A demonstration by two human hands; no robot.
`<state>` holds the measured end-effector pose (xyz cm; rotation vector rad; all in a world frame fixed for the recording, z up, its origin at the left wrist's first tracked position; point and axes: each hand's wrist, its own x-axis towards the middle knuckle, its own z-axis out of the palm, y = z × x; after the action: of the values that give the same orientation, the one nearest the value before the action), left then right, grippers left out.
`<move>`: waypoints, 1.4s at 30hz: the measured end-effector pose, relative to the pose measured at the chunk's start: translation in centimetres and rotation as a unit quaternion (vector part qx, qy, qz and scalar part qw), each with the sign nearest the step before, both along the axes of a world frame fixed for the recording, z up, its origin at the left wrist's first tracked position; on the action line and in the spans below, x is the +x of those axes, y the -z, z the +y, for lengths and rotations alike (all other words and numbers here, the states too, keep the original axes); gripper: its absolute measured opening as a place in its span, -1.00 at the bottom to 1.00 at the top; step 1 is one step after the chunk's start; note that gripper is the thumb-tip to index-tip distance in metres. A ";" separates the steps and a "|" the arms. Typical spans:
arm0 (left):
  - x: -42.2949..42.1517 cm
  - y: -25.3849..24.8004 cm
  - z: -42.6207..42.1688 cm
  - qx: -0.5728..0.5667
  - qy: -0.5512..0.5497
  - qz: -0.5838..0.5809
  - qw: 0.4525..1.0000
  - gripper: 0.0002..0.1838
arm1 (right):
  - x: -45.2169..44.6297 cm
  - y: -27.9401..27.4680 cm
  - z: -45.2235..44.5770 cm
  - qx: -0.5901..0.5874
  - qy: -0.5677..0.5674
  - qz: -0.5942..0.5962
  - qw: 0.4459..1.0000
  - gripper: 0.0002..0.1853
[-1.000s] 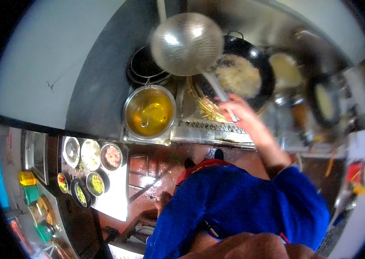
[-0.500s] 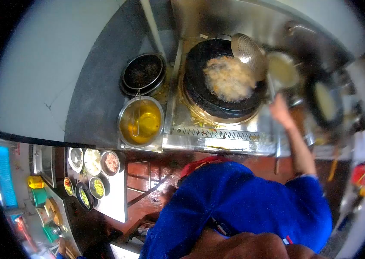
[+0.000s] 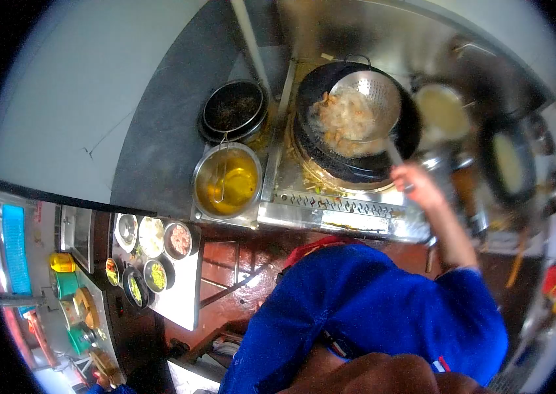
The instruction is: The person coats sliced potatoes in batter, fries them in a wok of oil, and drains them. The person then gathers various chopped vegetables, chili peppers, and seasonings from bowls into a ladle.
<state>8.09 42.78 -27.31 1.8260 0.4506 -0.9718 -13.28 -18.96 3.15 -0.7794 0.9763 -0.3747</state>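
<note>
My right hand [image 3: 417, 184] is closed around the handle of a large perforated metal skimmer [image 3: 381, 98]. The skimmer's bowl is down in a black wok [image 3: 410, 125], tilted against the food. Pale brown pieces of frying food [image 3: 343, 121] lie in bubbling oil there, some of them in or against the skimmer. How many pieces the skimmer carries I cannot tell. My left hand is out of view.
Left of the stove, a metal bowl of yellow oil [image 3: 200, 190] stands below a round dark strainer [image 3: 232, 105]. To the right are a pot of pale liquid [image 3: 443, 108] and another black wok [image 3: 488, 141]. A white table [image 3: 182, 295] holds several food bowls.
My right hand has moved left and slightly down. The skimmer has gone from the wok's upper right edge down into the frying food. The camera view has shifted a little.
</note>
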 end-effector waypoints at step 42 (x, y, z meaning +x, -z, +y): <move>-1.8 -0.6 1.2 0.017 0.002 0.013 1.000 -0.67 | 1.3 -2.5 -0.4 0.074 0.001 -0.005 0.997 -0.86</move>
<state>6.25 43.97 -26.72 1.8482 0.4822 -0.9979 -12.01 -19.31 5.63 -0.6424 0.9837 -0.3033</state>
